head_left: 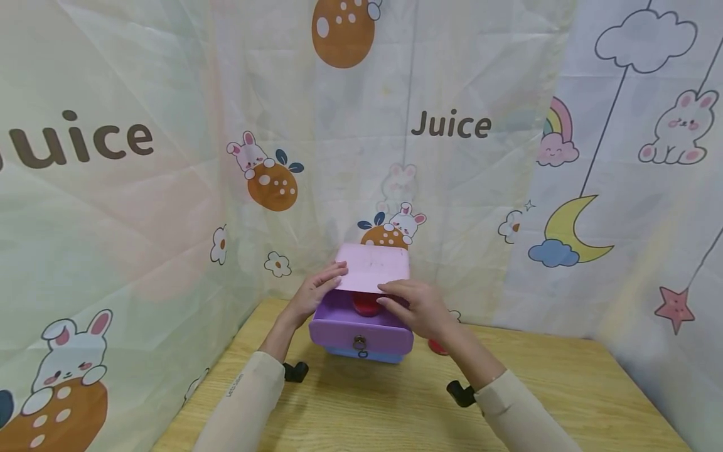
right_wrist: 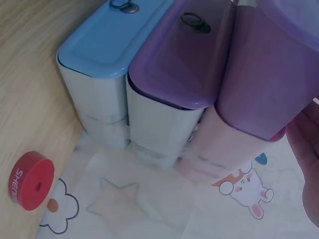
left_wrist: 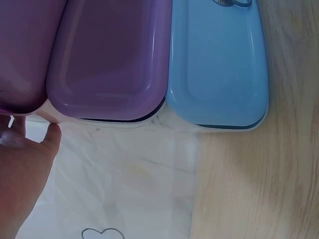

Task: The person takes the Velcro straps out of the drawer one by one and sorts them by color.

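Observation:
A small stacked drawer unit with a pink top stands before me. Its purple upper drawer is pulled out, and a red round object lies inside, partly under the top's front edge. Below are a closed purple drawer and a closed blue drawer, seen in the left wrist view. My left hand rests its fingers along the top's left side. My right hand lays its fingers at the top's front right corner, thumb over the open drawer.
A red tape roll sits on the wooden table right of the unit, half hidden by the right arm in the head view. Black elbow-shaped pieces show beside both wrists. Printed cloth hangs behind and at the sides.

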A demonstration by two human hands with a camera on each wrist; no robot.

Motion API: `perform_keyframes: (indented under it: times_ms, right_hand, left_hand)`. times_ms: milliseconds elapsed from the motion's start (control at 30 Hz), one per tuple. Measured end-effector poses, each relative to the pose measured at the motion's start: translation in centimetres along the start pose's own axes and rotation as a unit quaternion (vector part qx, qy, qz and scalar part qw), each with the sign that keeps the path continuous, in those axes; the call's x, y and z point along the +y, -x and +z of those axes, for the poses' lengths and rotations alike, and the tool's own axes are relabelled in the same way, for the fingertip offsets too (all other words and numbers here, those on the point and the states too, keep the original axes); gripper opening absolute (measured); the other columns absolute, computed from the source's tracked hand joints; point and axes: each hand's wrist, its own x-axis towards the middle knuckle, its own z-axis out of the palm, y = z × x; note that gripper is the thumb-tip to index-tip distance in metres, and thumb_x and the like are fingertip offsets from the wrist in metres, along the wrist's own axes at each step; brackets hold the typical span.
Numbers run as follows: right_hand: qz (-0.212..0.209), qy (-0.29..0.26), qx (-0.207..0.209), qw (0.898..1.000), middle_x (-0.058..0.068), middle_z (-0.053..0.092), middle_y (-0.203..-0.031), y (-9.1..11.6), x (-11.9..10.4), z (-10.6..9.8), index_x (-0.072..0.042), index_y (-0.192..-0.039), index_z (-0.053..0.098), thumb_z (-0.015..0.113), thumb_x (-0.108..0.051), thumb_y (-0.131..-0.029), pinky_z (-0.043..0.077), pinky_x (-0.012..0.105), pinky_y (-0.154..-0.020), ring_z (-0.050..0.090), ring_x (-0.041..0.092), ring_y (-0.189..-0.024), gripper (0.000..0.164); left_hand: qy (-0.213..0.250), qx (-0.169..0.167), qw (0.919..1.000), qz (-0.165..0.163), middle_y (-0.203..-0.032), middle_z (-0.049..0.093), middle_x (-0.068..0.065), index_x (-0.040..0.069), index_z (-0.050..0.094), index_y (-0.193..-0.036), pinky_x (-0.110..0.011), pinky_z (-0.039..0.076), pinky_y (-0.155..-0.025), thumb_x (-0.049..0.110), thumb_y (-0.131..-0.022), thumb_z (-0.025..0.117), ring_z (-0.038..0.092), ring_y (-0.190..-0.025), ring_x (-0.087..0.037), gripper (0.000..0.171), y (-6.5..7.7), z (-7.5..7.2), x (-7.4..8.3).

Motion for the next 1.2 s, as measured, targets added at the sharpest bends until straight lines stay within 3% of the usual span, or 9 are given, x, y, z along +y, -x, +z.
perform_keyframes:
  times_ms: [300,533,733,967,1200]
  right_hand:
    - [-0.049,-0.002,0.001,0.999,0.001,0.082,-0.103,-0.3,-1.0,-0.2,-0.010,-0.110,0.082,0.087,-0.011,-0.084,0.064,0.034,-0.080,0.079,0.016,-0.094,0.027]
    - [0.013,0.017,-0.090,0.996,-0.003,0.081,-0.106,-0.8,-1.6,-0.7,-0.013,-0.111,0.083,0.082,-0.023,-0.091,0.064,0.031,-0.079,0.078,0.013,-0.091,0.022]
    - [0.067,0.022,-0.173,0.982,-0.002,0.080,-0.110,-1.6,-1.9,-0.5,-0.017,-0.116,0.082,0.076,-0.031,-0.097,0.062,0.034,-0.083,0.075,0.012,-0.095,0.025]
    - [0.064,0.012,-0.260,0.963,-0.001,0.076,-0.124,-2.8,-2.0,0.2,-0.016,-0.129,0.075,0.063,-0.039,-0.104,0.060,0.039,-0.095,0.072,0.015,-0.109,0.036]
    - [0.091,-0.017,-0.318,0.944,0.003,0.064,-0.145,-2.3,-1.3,-0.3,-0.010,-0.142,0.065,0.057,-0.036,-0.108,0.053,0.041,-0.108,0.063,0.016,-0.127,0.044]
  left_hand:
    - [-0.001,-0.002,1.0000,-0.005,-0.164,0.044,-0.004,0.007,0.062,-0.144,-0.052,0.012,-0.132,0.023,-0.108,0.058,0.021,-0.161,-0.025,0.040,-0.1,0.3,0.0]
    - [-0.006,0.000,1.0000,-0.006,-0.164,0.044,-0.002,0.010,0.063,-0.144,-0.052,0.011,-0.132,0.024,-0.108,0.057,0.021,-0.161,-0.023,0.039,-0.5,0.3,-0.2]
    - [-0.008,-0.006,0.9999,-0.007,-0.165,0.043,-0.005,0.009,0.061,-0.146,-0.056,0.006,-0.132,0.026,-0.108,0.057,0.015,-0.163,-0.026,0.041,-0.1,-0.3,-0.3]
    - [0.008,0.011,0.9998,-0.017,-0.166,0.042,-0.002,0.011,0.062,-0.145,-0.057,0.005,-0.131,0.027,-0.108,0.057,0.014,-0.163,-0.024,0.041,0.7,-1.3,0.1]
    - [0.013,-0.014,0.9998,-0.009,-0.166,0.041,-0.004,0.010,0.060,-0.147,-0.057,0.004,-0.131,0.028,-0.109,0.056,0.012,-0.163,-0.024,0.042,0.0,-0.4,-0.4]
